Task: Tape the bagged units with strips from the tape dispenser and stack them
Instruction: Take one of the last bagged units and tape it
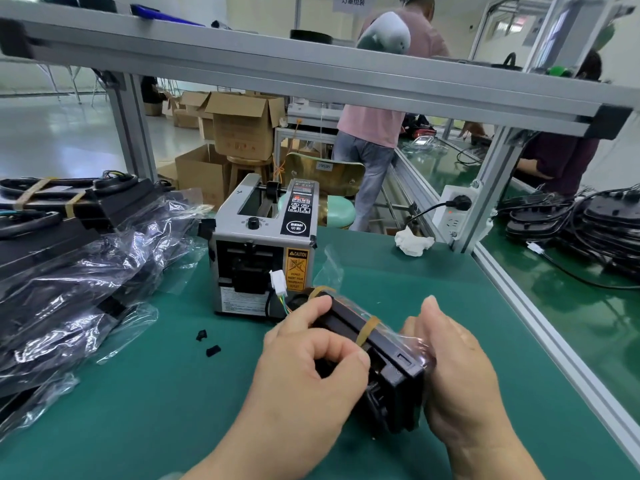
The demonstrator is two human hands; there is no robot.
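A black unit point(394, 362) in a clear bag, with two tan tape bands around it, is held above the green mat in front of me. My left hand point(308, 368) grips its left side, thumb on top. My right hand point(457, 372) holds the bag's right end, fingers pressed on the plastic. The grey tape dispenser point(263, 244) stands just behind the unit, outlet facing me. A white connector point(278, 284) on coloured wires sticks up from the unit's far end. A pile of bagged units point(79, 271) lies to the left, with taped ones point(69, 199) stacked behind.
Two small black bits point(207, 342) lie on the mat left of my hands. A crumpled white tissue point(414, 242) sits near a power strip point(457, 211) on the frame post. Black parts with cables point(588, 223) are stacked on the right bench. People stand beyond the frame.
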